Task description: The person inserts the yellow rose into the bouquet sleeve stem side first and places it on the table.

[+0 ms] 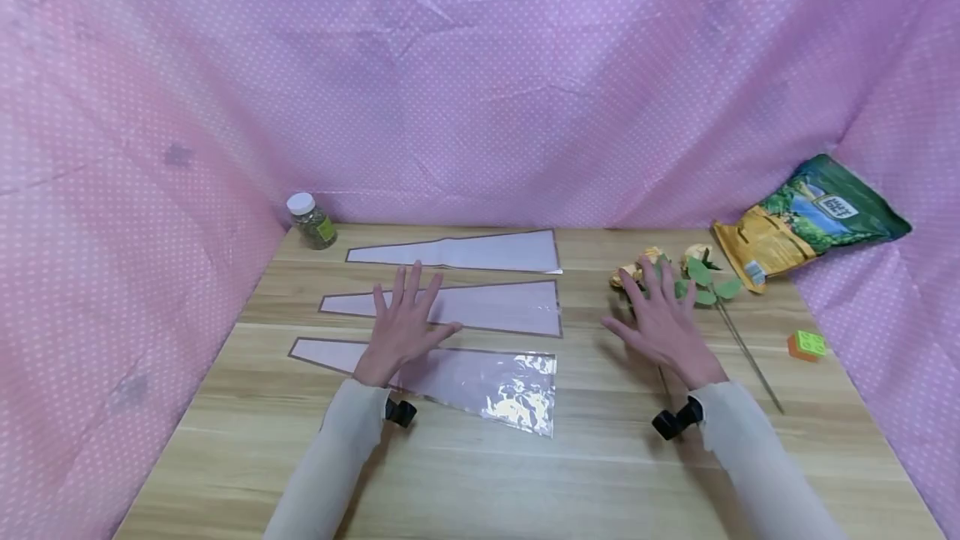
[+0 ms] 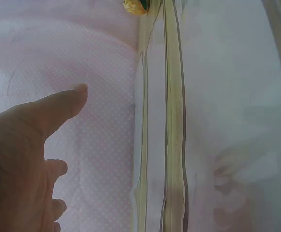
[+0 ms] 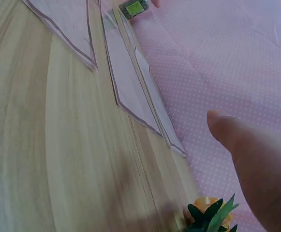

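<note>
Spread fingers mark my left hand [image 1: 402, 327], held palm down over flat tapered clear sleeves with dark borders. Below it lies the nearest sleeve [image 1: 480, 382]; its fingers overlap the middle sleeve [image 1: 502, 307] in the head view. The far sleeve [image 1: 480, 251] lies beyond the fingertips. My right hand [image 1: 663, 327], also spread and holding nothing, hovers at the right over artificial flowers with cream-yellow blooms [image 1: 697, 255] and green leaves, partly hiding them. A long stem [image 1: 750, 357] runs toward the front. In the right wrist view, a yellow flower [image 3: 210, 212] shows below the thumb.
A jar with a white lid [image 1: 313, 222] stands at the back left. At the back right, a green and yellow bag [image 1: 810, 219] leans on the pink dotted curtain [image 1: 480, 90]. An orange and green block [image 1: 806, 346] sits near the right edge of the wooden table [image 1: 525, 490].
</note>
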`<state>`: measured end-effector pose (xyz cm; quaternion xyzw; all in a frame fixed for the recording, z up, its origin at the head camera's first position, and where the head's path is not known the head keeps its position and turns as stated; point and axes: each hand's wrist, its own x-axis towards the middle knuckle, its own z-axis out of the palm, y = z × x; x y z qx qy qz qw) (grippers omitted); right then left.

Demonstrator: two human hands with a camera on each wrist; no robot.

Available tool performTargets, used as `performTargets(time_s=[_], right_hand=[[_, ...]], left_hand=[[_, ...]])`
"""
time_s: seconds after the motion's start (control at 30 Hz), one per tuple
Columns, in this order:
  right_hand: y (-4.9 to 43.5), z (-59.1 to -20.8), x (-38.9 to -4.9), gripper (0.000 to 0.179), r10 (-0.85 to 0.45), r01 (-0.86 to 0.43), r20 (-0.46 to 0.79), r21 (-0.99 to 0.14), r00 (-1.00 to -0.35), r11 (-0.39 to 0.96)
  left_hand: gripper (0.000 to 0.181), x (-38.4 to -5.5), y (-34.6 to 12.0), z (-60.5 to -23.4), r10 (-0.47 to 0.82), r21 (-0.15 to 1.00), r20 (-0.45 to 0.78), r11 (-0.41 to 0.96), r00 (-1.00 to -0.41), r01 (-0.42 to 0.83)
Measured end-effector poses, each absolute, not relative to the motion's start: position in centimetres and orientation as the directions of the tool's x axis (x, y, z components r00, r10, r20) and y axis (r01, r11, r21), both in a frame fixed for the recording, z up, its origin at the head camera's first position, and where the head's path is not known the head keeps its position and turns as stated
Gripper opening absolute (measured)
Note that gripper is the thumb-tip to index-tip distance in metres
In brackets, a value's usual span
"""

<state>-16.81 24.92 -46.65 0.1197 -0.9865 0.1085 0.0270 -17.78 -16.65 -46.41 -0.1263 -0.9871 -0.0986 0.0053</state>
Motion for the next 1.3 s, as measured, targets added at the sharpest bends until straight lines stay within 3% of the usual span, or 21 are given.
performTargets(time_s=[0.6, 1.3], right_hand=[[22.3, -47.0, -20.3, 0.089, -0.278, -0.285, 0.065, -0.178, -0.958, 0.942], [19.9, -47.7, -22.9, 0.082, -0.287, -0.284, 0.027, -0.253, -0.958, 0.925]], left_hand=[[0.090, -21.1, -15.4, -47.1, 0.243, 0.255, 0.035, 0.936, -0.969, 0.244], [0.087, -23.9, -13.8, -47.6, 0.256, 0.258, 0.039, 0.931, -0.966, 0.257]])
